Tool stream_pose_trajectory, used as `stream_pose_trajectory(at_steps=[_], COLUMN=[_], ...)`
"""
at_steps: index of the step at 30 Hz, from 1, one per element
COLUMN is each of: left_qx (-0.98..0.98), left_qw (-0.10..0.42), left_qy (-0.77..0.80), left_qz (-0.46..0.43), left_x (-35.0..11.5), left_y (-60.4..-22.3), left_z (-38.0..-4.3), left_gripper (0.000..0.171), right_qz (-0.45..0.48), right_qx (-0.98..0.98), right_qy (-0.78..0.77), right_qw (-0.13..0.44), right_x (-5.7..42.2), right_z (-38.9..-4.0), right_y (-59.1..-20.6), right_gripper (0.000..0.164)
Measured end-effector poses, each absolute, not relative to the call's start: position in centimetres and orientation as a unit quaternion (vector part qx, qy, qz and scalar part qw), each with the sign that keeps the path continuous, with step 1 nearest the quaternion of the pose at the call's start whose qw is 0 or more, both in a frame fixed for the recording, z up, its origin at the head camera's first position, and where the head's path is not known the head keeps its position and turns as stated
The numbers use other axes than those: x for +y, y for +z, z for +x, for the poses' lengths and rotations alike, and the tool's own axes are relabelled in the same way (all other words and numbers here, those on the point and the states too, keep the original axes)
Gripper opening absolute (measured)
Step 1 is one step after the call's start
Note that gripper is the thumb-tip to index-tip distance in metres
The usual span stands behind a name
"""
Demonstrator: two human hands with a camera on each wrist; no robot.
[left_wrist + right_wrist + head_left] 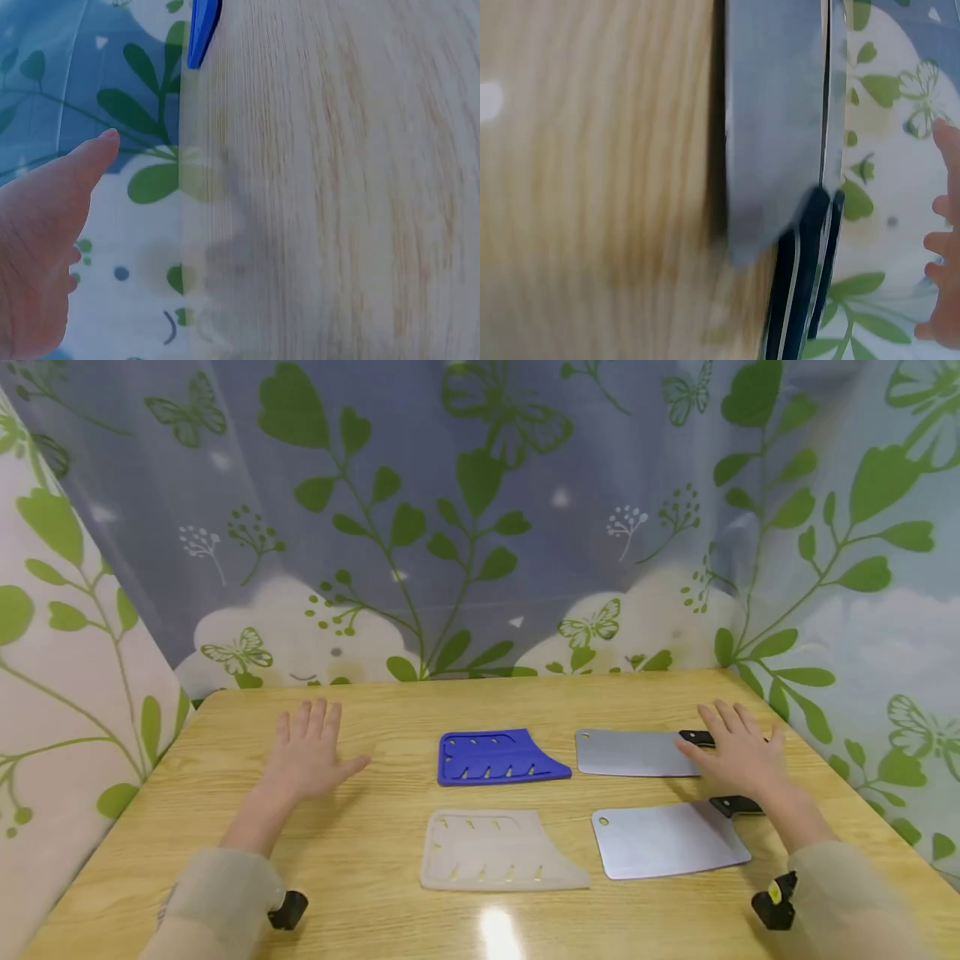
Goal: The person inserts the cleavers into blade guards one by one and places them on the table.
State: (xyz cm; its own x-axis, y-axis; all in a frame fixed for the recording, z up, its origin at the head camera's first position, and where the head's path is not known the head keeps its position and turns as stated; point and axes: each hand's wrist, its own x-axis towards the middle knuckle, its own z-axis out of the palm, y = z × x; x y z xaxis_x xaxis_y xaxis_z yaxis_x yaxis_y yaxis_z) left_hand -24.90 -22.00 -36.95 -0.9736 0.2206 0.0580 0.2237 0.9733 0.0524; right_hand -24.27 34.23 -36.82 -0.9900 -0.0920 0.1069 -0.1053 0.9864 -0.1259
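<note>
The curtain-backed table [390,710] is seen from the head: cleavers [667,842] near its right edge, covers [495,852] centrally, left hand [309,756] and right hand [738,756] with fingers spread. By left wrist, one cover's blue tip [202,36] is caught; by right wrist, both handles [810,247], unhidden.

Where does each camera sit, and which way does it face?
Head: on the head, facing forward and down at the table, blue sheath, pale sheath, near cleaver, far cleaver; left hand, right hand, sleeves show.
Left: on that wrist, facing across table to curtain; left hand shows partly.
Right: on that wrist, facing cleavers and curtain; right hand shows partly.
Head and right share both cleavers.
</note>
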Motion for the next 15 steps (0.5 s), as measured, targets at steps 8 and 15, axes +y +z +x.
stream_pose_trajectory(at_steps=[8,15], left_qx=[-0.985,-0.970], left_qw=[0.041,0.048], left_qy=[0.001,0.011], left_qz=[-0.167,-0.238], left_x=[-18.7,-14.9], left_y=[-36.1,-36.0], left_z=[-24.0,-22.3], left_gripper=[0.091,0.085], right_qz=[0.108,0.152], right_qx=[-0.987,-0.977], right_qy=[0.065,0.142], right_qw=[0.097,0.043], right_x=[38.2,40.5], right_z=[-22.5,-21.1], right_y=[-36.9,-36.9], right_gripper=[0.070,0.063])
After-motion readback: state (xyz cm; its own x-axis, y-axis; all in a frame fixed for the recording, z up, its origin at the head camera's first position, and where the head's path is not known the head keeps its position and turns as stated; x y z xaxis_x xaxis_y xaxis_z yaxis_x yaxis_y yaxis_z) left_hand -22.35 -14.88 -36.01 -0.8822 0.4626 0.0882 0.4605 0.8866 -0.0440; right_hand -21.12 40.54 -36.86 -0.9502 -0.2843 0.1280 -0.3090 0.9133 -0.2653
